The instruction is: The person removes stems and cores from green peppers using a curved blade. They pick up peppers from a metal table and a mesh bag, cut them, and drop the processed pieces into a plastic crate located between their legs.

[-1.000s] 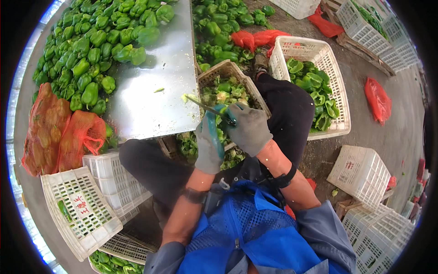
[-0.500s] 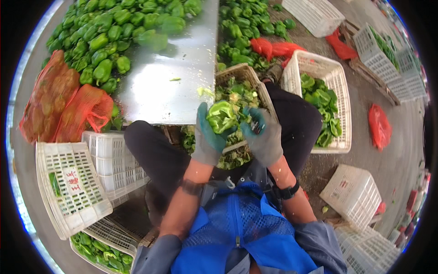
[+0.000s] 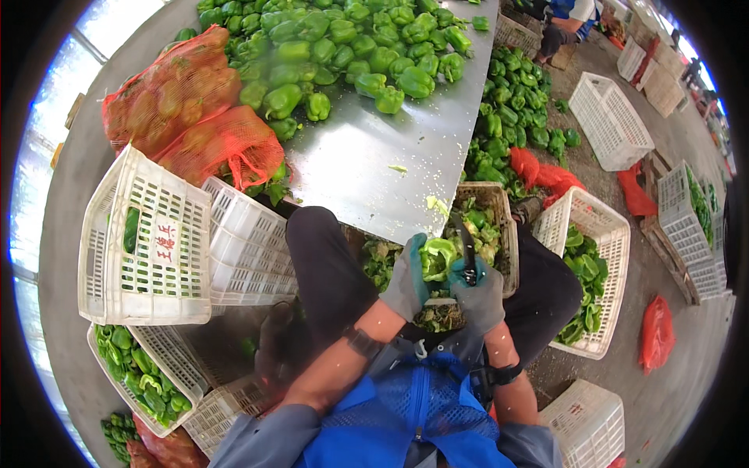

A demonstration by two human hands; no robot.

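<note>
So the left hand (image 3: 407, 279) is curled around the side of a cut-open green pepper (image 3: 438, 259), thumb and fingers hugging it with the pale hollow inside facing up, I'm guessing because that steadies the shell without covering the opening. The right hand (image 3: 477, 296) is closed around the dark handle of a knife (image 3: 467, 248), blade pointing up and away from the body, which probably leaves the edge clear of the other glove. The pepper sits between the two hands, just off the near corner of the metal table (image 3: 374, 191), above a crate (image 3: 511, 238) full of trimmings (image 3: 484, 225). Having that crate between the knees makes sense to me, since scraps would drop straight in. Same with the pile of whole peppers (image 3: 343, 51) on the table, which looks handy for the left arm, while the white crate (image 3: 616, 292) with cut peppers (image 3: 587, 269) is over on the right, past the knee. Stuff I can't make out: whether the right fingertips actually touch the pepper, the pepper's underside, and where the blade tip ends against all that green clutter. The knee hides part of the white crate, the red mesh bags (image 3: 183, 97) blur whatever's inside, and another person (image 3: 573, 22) is cut off up top.
</note>
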